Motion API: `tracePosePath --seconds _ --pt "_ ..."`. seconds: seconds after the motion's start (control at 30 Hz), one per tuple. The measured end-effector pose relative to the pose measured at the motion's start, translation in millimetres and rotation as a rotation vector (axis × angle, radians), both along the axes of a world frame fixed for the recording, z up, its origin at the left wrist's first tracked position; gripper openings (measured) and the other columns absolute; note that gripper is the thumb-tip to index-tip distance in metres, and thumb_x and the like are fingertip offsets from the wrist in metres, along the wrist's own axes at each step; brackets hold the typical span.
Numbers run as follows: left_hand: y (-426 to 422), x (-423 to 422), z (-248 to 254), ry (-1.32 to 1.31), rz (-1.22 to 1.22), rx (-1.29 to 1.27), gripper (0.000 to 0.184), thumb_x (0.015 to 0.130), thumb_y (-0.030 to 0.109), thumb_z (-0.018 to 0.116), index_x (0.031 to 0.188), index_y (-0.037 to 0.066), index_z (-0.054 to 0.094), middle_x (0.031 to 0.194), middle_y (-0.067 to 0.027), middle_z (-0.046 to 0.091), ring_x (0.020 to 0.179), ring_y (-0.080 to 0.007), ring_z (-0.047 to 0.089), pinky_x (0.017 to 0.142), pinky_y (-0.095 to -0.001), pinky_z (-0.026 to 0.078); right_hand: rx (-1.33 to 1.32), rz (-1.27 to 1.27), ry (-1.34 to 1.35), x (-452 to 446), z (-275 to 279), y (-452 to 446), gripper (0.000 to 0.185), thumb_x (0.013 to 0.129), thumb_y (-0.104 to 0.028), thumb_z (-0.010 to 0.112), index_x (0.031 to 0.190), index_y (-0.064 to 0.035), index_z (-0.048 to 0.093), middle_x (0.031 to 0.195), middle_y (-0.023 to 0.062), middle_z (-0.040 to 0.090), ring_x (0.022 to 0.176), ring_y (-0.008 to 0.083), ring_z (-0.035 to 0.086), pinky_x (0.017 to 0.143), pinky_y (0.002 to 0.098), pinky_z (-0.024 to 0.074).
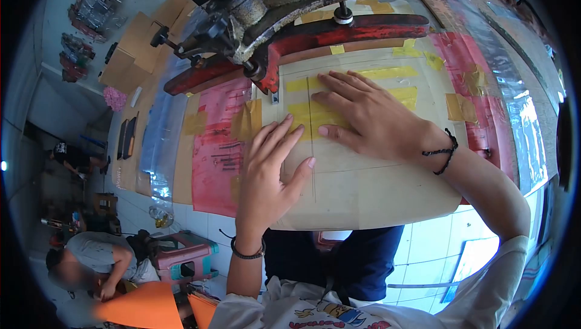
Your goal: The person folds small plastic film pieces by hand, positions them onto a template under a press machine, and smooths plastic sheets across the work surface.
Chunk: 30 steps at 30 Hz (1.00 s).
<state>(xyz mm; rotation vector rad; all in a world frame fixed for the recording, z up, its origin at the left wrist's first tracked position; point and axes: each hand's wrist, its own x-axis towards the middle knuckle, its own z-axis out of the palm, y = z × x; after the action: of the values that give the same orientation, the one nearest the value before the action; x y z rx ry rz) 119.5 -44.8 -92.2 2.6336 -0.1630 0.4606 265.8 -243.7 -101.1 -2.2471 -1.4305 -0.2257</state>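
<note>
My left hand (272, 159) lies on the beige board (375, 190), fingers a little apart and pointing up toward the machine. My right hand (363, 111) rests flat on the same board, over strips of yellow tape (399, 96), with its fingers spread. Neither hand holds anything. Between the two hands runs a thin dark line drawn on the board. Just beyond the fingertips stands a dark metal machine (242, 20) with a long red bar (369, 26). Red sheets (218, 141) show at both sides of the board.
Clear plastic sheeting (163, 129) lies at the left and right of the work surface. Cardboard boxes (136, 45) stand at the upper left. At the lower left a person (103, 256) sits beside orange sheets (142, 308) and a pink stool (184, 259). Another person (72, 156) is farther back.
</note>
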Motion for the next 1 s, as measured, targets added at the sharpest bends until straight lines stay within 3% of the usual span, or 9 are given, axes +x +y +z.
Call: tracePosePath --seconds 0.23,0.4,0.87,1.0 --pt "0 -1 6 0.016 -0.024 -0.008 0.046 0.08 0.016 0.081 0.122 0.002 0.071 0.141 -0.0144 0.062 0.136 -0.0367 0.052 0.115 -0.0465 0.039 0.038 -0.042 -0.011 7 -3 11 0.061 0.1 -0.049 0.058 0.139 -0.0033 0.058 0.154 0.0279 0.045 0.147 0.0412 0.038 0.126 0.0492 0.0248" --pt "3 -1 4 0.019 -0.047 -0.018 0.046 0.078 0.021 0.085 0.119 0.004 0.072 0.138 -0.0133 0.063 0.133 -0.0377 0.052 0.112 -0.0491 0.041 0.07 -0.045 -0.063 21 -12 17 0.063 0.1 -0.052 0.056 0.14 -0.0038 0.059 0.152 0.0289 0.046 0.147 0.0408 0.039 0.126 0.0491 0.0239" --pt "-1 -1 2 0.026 -0.023 -0.011 0.049 0.079 0.02 0.082 0.122 0.001 0.07 0.139 -0.0155 0.061 0.132 -0.0372 0.054 0.112 -0.0467 0.041 0.053 -0.176 -0.07 25 -21 26 0.066 0.101 -0.053 0.053 0.14 -0.0008 0.057 0.154 0.0285 0.044 0.149 0.0391 0.037 0.126 0.0469 0.0237" --pt "-2 -2 3 0.065 -0.031 0.004 0.048 0.083 0.017 0.074 0.127 -0.003 0.066 0.144 -0.0184 0.058 0.136 -0.0333 0.053 0.116 -0.0447 0.037 0.015 -0.19 -0.042 24 -17 25 0.068 0.101 -0.055 0.051 0.142 -0.0011 0.056 0.154 0.0282 0.045 0.149 0.0374 0.037 0.126 0.0461 0.0222"
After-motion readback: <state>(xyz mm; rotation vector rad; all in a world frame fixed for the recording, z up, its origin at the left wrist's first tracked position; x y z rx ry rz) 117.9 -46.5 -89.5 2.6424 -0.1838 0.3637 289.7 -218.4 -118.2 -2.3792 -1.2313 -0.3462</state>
